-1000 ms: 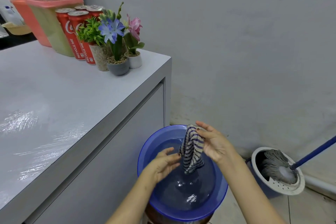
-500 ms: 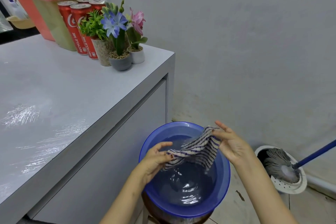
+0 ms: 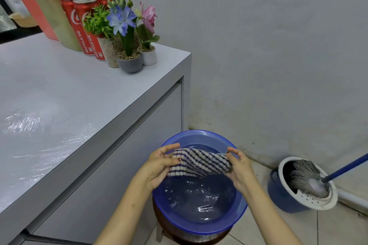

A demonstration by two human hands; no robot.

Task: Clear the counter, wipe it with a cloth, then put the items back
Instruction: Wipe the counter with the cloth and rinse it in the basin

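Observation:
A striped blue-and-white cloth [image 3: 199, 163] is stretched sideways over a blue basin [image 3: 199, 137] of water. My left hand [image 3: 159, 165] pinches its left end and my right hand [image 3: 239, 167] grips its right end. The grey counter [image 3: 65, 95] lies to the left, with wet streaks near its front. At its far corner stand three small flower pots [image 3: 130, 61], several red cans [image 3: 83, 24] and a pink-lidded container [image 3: 49, 8].
The basin sits on a dark stool [image 3: 189, 236] on the tiled floor beside the counter's cabinet front. A mop bucket [image 3: 298, 191] with a blue-handled mop stands at the right, close to the grey wall.
The cloth hung bunched from my right hand a second ago. Both hands have since spread it out wide between them above the water.

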